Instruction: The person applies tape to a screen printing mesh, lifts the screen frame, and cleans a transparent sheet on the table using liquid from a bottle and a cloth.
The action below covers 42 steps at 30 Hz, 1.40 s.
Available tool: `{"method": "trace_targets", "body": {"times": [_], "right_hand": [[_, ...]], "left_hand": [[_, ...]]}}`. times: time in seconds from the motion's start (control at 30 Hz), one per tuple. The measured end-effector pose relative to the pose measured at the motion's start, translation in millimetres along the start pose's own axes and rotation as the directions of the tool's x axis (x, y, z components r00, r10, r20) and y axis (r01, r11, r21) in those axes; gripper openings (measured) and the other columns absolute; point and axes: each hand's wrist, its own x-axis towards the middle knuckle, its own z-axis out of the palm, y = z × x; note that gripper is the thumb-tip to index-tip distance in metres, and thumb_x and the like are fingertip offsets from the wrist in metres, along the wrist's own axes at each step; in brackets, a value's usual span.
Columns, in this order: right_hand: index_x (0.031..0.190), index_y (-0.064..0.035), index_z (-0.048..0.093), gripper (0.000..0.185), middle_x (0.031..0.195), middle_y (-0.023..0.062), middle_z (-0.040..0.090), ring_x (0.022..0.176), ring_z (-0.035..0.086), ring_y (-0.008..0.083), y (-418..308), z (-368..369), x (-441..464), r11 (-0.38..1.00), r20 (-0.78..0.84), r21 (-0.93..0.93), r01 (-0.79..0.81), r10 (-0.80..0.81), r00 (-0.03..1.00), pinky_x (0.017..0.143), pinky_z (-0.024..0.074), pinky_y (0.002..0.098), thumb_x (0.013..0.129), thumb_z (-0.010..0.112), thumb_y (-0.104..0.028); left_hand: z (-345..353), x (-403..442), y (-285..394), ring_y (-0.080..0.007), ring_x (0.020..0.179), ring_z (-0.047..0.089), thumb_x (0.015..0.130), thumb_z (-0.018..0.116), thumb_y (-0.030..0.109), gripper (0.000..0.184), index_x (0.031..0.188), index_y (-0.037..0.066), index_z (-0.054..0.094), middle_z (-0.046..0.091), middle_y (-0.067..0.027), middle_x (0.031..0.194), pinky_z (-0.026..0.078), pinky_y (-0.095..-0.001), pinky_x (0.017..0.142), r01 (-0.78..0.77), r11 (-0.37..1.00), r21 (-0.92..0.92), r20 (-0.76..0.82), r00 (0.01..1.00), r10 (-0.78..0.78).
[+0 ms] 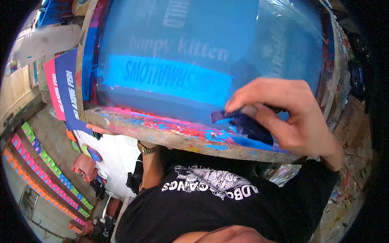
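A wooden screen printing frame (194,143), its near edge smeared with pink, red and blue ink, fills the upper view. Its blue mesh (170,24) bears faint lettering, and a brighter blue strip (117,71) crosses it with dark mirrored letters. My right hand (291,113) pinches a dark, ink-stained cloth (257,131) against the lower right of the mesh. Below the frame's near left corner, my left hand (103,130) holds the frame from underneath; only some fingers show, and the rest is hidden. A gold watch (148,148) is on that wrist.
Pink and navy printed sheets (67,89) stand left of the frame. A cloudy plastic bottle (50,42) lies beyond them. Rows of bright coloured pieces (44,174) line racks at lower left. A paint-spattered surface (344,194) runs along the right.
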Motion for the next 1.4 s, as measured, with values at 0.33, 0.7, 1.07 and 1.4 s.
{"method": "trace_targets", "body": {"times": [0.33, 0.7, 1.07, 1.4], "right_hand": [[0.103, 0.0014, 0.068, 0.021, 0.109, 0.0109, 0.067, 0.100, 0.063, 0.0128, 8.7, -4.7, -1.3, 0.896, -0.111, 0.423, -0.138, 0.203, 0.973, 0.087, 0.0505, 0.0265, 0.087, 0.057, 0.009], [0.094, 0.0010, 0.072, 0.018, 0.104, 0.0145, 0.069, 0.093, 0.066, 0.0194, -1.5, -6.1, -3.2, 0.950, -0.086, 0.300, -0.090, 0.121, 0.989, 0.084, 0.0507, 0.0274, 0.083, 0.063, 0.010], [0.116, 0.0009, 0.064, 0.038, 0.105, 0.0172, 0.068, 0.095, 0.065, 0.0356, 13.8, 40.0, 17.7, 0.993, 0.123, -0.069, 0.100, -0.091, 0.988, 0.082, 0.0539, 0.0398, 0.078, 0.070, -0.001], [0.112, 0.0021, 0.064, 0.041, 0.107, 0.0152, 0.067, 0.091, 0.064, 0.0324, 0.3, 12.5, -3.8, 0.981, 0.360, -0.149, 0.127, -0.066, 0.931, 0.076, 0.0542, 0.0392, 0.070, 0.066, 0.006]], "left_hand": [[5.0, -2.3, -1.7, -0.0420, 0.149, 0.004, 0.067, 0.059, 0.087, 0.134, 0.156, 0.007, 0.001, -0.007, -0.0232, 0.162, 0.010, -0.0598, 0.118, 0.005, 1.000, 0.008, -0.028, 1.000, -0.004], [13.8, 4.2, -4.4, -0.0423, 0.148, 0.005, 0.067, 0.059, 0.087, 0.133, 0.157, 0.007, 0.001, -0.006, -0.0233, 0.162, 0.011, -0.0599, 0.118, -0.026, 1.000, 0.000, -0.038, 0.999, 0.026], [4.6, -1.1, -12.0, -0.0425, 0.148, 0.005, 0.067, 0.059, 0.087, 0.132, 0.157, 0.008, 0.002, -0.006, -0.0234, 0.162, 0.012, -0.0601, 0.117, -0.034, 0.999, -0.009, -0.001, 0.999, 0.034], [0.8, -5.3, -7.0, -0.0427, 0.148, 0.006, 0.067, 0.060, 0.086, 0.132, 0.157, 0.008, 0.003, -0.005, -0.0234, 0.162, 0.012, -0.0602, 0.117, -0.018, 1.000, -0.016, 0.006, 1.000, 0.018]]}}
